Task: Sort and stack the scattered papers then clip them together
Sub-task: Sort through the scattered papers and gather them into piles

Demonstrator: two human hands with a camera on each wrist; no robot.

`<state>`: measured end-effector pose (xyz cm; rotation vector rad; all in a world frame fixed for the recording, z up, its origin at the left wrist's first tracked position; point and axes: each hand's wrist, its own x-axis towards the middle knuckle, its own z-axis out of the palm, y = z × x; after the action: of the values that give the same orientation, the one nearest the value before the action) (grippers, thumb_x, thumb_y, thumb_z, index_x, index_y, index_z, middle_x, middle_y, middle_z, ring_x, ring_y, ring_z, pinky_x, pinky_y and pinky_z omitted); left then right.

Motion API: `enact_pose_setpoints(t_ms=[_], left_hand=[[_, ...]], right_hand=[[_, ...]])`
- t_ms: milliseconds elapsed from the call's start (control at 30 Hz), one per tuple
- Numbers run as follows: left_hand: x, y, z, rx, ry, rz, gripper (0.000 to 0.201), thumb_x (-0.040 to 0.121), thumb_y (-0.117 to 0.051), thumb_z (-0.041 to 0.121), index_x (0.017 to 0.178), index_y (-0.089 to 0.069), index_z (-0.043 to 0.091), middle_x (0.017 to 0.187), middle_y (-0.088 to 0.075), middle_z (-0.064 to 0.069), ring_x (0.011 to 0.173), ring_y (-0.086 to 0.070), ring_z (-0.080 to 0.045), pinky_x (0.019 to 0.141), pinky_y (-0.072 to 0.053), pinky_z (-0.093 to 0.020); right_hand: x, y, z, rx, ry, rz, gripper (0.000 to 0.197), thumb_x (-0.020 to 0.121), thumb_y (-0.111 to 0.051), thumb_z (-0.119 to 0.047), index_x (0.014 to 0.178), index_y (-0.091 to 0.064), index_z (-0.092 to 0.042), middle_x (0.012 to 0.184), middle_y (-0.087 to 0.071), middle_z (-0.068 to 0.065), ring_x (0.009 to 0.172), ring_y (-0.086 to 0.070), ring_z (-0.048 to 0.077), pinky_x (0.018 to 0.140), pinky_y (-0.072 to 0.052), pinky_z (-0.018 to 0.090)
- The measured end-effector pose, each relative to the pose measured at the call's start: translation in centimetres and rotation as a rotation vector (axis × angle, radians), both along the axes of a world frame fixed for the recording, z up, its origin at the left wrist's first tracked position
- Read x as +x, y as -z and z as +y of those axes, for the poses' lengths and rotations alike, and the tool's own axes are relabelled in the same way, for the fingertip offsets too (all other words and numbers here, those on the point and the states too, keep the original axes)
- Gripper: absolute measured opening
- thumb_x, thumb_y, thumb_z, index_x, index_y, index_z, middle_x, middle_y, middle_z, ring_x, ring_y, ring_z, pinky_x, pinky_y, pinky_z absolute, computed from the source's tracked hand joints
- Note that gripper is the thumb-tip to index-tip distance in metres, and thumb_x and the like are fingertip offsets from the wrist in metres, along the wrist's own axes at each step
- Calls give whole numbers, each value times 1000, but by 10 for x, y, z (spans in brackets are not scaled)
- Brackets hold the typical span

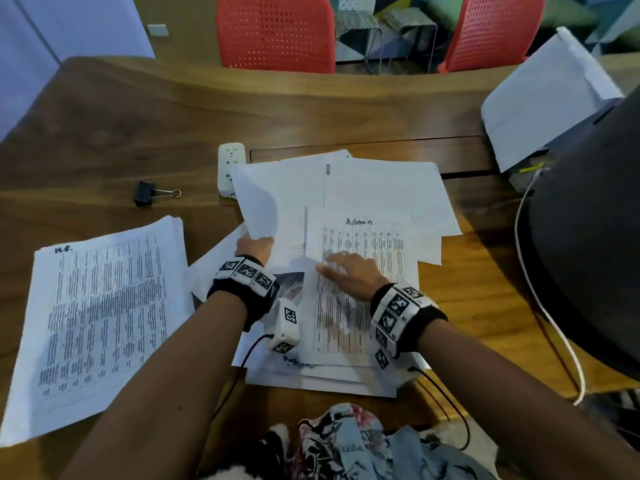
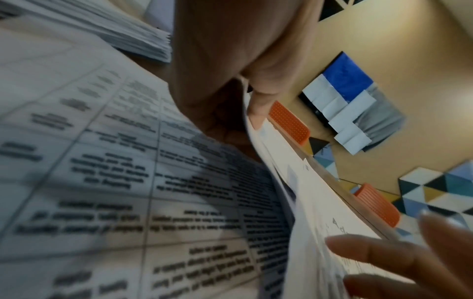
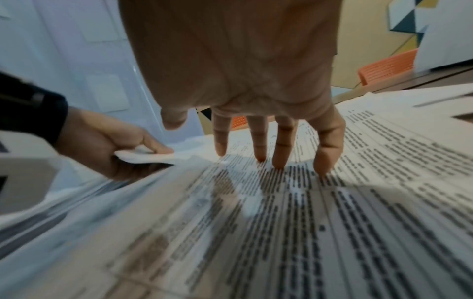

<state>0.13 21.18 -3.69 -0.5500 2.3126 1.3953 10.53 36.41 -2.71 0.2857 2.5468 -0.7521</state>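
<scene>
Wooden table (image 1: 104,133); right hand (image 1: 349,275) flat on papers (image 1: 367,299)

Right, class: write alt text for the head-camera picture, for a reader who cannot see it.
A person's left hand lifts a blank sheet from scattered papers on a wooden table, while the right hand presses flat on a printed page headed "Admin". A neat stack lies left, a black binder clip beyond it.

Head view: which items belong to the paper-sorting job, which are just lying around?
Job:
- loose papers
- Admin sheet, under right hand
- blank sheet, pinched by left hand
- stack
- binder clip

Lying about:
- power strip
- printer
- white cable
- red chairs
</scene>
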Motion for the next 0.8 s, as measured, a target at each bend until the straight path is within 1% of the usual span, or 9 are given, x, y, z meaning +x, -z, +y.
enact_pose_setpoints(t_ms=[100,167,267,400,500,567,667,733,800], left_hand=[[-2,-8,2,-117,24,128,36,90,-51,10,124,-56,-2,127,-59,-20,117,-55,-35,95,-44,-35],[-4,-17,0,-111,16,219,35,89,-51,12,119,-59,-4,121,-62,-21,113,-58,-35,94,-48,-37],[-6,-34,-5,-48,55,312,32,92,-51,15,117,-60,-2,119,-64,-19,111,-60,-33,95,-50,-38],[1,-61,-12,164,167,329,34,97,-46,19,126,-53,1,117,-60,-11,109,-56,-25,89,-45,-32],[6,-74,-14,312,221,260,36,100,-39,23,123,-53,-1,108,-58,-6,99,-55,-19,84,-48,-30],[6,-74,-16,354,254,235,36,100,-37,26,117,-56,1,103,-60,-6,93,-58,-18,85,-49,-32],[6,-67,-21,330,312,222,32,100,-38,28,108,-59,5,99,-62,-8,91,-58,-20,93,-46,-38],[6,-62,-24,343,321,196,36,100,-39,24,117,-58,-2,105,-61,-11,96,-57,-22,90,-46,-39],[5,-56,-27,330,312,168,37,100,-40,22,120,-55,-6,107,-60,-13,98,-56,-24,89,-47,-41]], right_hand=[[4,9,6,147,-93,-38,55,85,-34,-68,129,-44,-37,146,-31,-1,136,-25,32,107,-22,63],[2,6,5,205,-93,-68,47,87,-40,-61,125,-49,-34,144,-32,0,134,-27,32,104,-22,65],[-16,-7,2,269,-61,15,44,90,-43,-50,120,-53,-20,140,-38,7,127,-37,31,106,-25,59],[-43,-23,-11,43,-49,369,78,81,-61,-37,144,-20,-17,149,-24,9,129,-35,31,104,-35,47],[-58,-28,-22,-42,-141,445,88,78,-64,-27,146,-11,-12,152,-20,11,132,-34,31,106,-36,45],[-62,-28,-26,-63,-148,490,77,83,-59,-23,146,-16,-11,151,-25,12,131,-38,31,106,-36,42],[-61,-24,-28,-57,-134,568,51,91,-47,-16,140,-34,-8,140,-45,17,119,-50,35,98,-40,41],[-61,-20,-31,-30,-121,667,37,92,-41,-14,125,-51,-3,117,-61,23,101,-59,39,83,-45,38],[-62,-22,-32,-72,-58,788,31,88,-40,-12,104,-62,1,91,-67,25,80,-63,37,67,-43,33]])
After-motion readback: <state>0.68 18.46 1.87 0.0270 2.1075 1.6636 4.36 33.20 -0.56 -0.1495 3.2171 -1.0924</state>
